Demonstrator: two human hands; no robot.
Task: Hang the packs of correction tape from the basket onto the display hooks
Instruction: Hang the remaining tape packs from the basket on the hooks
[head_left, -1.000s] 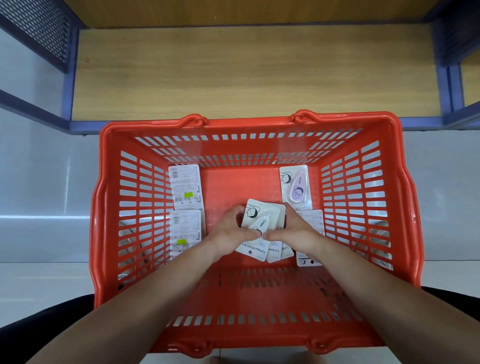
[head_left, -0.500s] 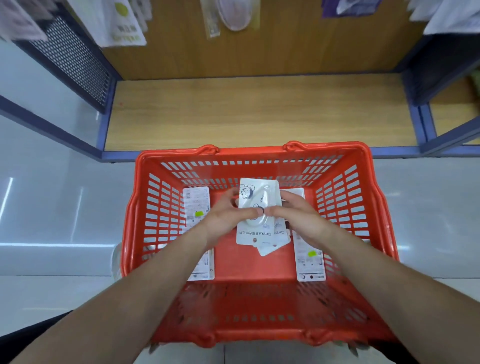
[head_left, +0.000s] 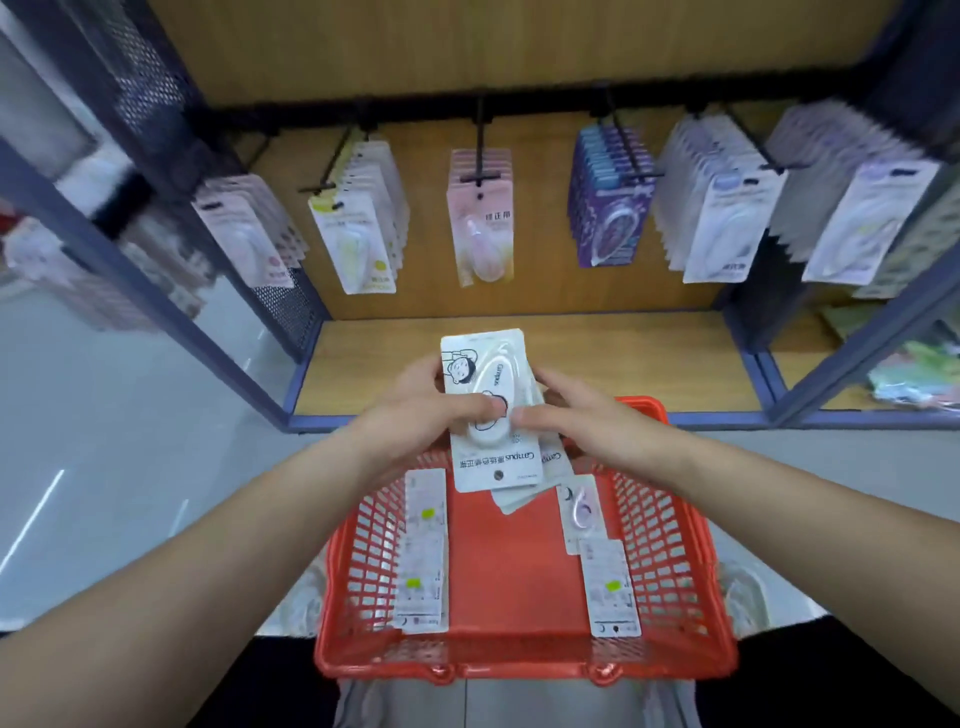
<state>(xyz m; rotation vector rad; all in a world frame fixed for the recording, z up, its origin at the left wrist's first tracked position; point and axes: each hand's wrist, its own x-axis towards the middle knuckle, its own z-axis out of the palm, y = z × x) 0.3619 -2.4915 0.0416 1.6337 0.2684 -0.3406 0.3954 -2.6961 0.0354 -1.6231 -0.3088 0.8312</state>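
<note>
Pinching a fanned stack of correction tape packs (head_left: 496, 467) from both sides, the left grip (head_left: 415, 415) and right grip (head_left: 576, 423) held it above the basket (head_left: 519, 670), probably squaring the holes for the far display hooks (head_left: 480, 136)

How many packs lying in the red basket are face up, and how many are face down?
Face-up pack: 1
Face-down packs: 3
Total in the basket: 4
The held stack is not counted.

Left hand (head_left: 415, 415), right hand (head_left: 582, 418), forearms (head_left: 208, 545) bare; black garment (head_left: 831, 675) below.
</note>
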